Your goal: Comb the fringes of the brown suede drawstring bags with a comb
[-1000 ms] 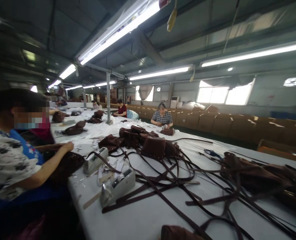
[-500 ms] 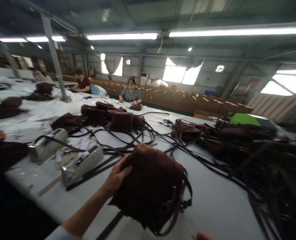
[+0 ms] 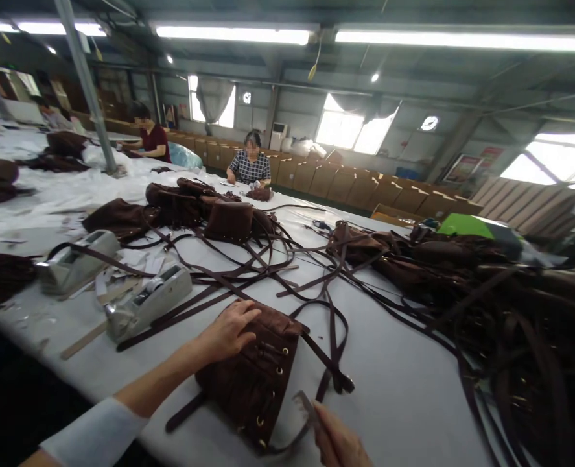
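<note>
A dark brown leather bag (image 3: 248,383) with a row of metal eyelets lies tilted on the white table in front of me. My left hand (image 3: 231,331) grips its upper left part, fingers and thumb against the leather. At the lower right, my right hand (image 3: 338,438) is closed around a small grey tool (image 3: 305,407) with a flat end, its exact kind unclear. The tool's tip is just right of the eyelet edge, seemingly apart from the bag. A loose strap (image 3: 328,363) with a metal end extends from the bag's upper right.
Two grey tape dispensers (image 3: 148,301) (image 3: 78,259) stand on the left of the table (image 3: 389,383). Brown bags (image 3: 229,220) and tangled straps lie beyond. A large heap of bags (image 3: 525,311) fills the right. A co-worker in a checked shirt (image 3: 251,168) sits across the table.
The bag has been turned and lowered, so its eyelet side now shows. My left hand stays on it. My right hand has come up into view with the grey tool.
</note>
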`<state>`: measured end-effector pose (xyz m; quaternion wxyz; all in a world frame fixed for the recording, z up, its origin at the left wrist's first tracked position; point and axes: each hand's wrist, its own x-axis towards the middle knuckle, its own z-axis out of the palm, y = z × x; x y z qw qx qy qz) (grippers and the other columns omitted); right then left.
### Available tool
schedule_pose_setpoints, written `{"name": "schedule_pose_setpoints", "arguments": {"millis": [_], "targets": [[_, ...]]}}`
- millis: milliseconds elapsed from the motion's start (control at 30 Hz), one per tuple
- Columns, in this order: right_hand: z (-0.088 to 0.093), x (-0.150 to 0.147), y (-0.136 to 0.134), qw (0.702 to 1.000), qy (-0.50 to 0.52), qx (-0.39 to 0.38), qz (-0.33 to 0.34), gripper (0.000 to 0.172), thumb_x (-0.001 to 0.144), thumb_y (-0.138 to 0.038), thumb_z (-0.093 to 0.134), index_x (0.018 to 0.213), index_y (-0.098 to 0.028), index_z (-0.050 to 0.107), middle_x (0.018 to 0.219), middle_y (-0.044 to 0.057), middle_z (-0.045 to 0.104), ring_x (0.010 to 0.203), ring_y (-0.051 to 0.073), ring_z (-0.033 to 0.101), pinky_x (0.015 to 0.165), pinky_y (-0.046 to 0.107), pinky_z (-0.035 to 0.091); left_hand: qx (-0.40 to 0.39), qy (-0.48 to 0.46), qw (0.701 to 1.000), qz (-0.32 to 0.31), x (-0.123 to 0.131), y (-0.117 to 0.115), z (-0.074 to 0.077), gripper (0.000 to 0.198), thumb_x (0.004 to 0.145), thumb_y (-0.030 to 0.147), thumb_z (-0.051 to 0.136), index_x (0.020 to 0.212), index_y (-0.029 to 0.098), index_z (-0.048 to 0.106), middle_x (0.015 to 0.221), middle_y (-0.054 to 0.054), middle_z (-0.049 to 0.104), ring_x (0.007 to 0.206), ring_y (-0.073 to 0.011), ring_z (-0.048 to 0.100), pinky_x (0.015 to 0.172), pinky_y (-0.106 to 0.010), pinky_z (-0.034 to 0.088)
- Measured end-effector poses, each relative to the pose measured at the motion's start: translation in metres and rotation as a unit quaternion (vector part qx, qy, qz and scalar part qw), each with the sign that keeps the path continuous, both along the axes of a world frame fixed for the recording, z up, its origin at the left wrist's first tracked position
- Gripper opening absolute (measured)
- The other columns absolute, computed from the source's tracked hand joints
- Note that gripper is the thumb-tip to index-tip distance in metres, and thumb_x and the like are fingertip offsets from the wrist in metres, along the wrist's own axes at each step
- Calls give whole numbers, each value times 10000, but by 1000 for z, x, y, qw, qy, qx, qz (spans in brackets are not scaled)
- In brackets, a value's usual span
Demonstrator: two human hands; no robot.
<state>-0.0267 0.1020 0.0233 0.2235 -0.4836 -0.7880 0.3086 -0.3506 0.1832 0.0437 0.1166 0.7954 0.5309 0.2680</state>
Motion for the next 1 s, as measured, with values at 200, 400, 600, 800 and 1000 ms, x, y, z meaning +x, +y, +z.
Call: {"name": "schedule_pose_setpoints", "arguments": {"millis": [200, 400, 600, 800, 1000], "targets": [[24, -50, 26, 976, -161, 99, 110, 449, 884, -100, 360, 1225, -271, 596, 875, 42, 668, 758, 167, 646, 663, 227, 474, 1, 187, 982, -27, 27, 16, -41, 364, 897, 220, 533, 1242, 105, 521, 1311, -186, 529, 1284, -336, 413, 1123, -538, 194], [19, -87, 65, 925, -291, 177, 169, 474, 884, -46, 436, 1251, -308, 582, 904, 44, 634, 822, 188, 602, 719, 268, 423, 5, 170, 984, -52, 38, 27, -57, 130, 887, 139, 506, 998, 150, 574, 982, -94, 629, 987, -266, 562, 1003, -448, 316], [0, -98, 77, 910, -313, 167, 216, 493, 878, -75, 491, 1283, -348, 555, 933, 28, 642, 859, 192, 604, 750, 268, 418, 0, 133, 990, -42, 34, 36, -61, 56, 921, 180, 495, 930, 165, 547, 949, -69, 617, 923, -251, 545, 860, -396, 350], [6, -73, 57, 930, -288, 98, 208, 431, 866, -117, 469, 1210, -342, 599, 845, 5, 658, 786, 171, 629, 637, 229, 389, 2, 112, 993, -34, 34, 37, -67, 69, 910, 220, 561, 938, 159, 545, 954, -68, 601, 948, -249, 529, 885, -389, 332], [0, -51, 24, 960, -187, 57, 201, 354, 889, -188, 432, 1146, -299, 646, 729, -3, 658, 643, 139, 625, 565, 193, 397, 2, 94, 995, -33, 33, 37, -69, 50, 914, 209, 552, 919, 162, 539, 934, -61, 591, 954, -244, 518, 888, -381, 318]]}}
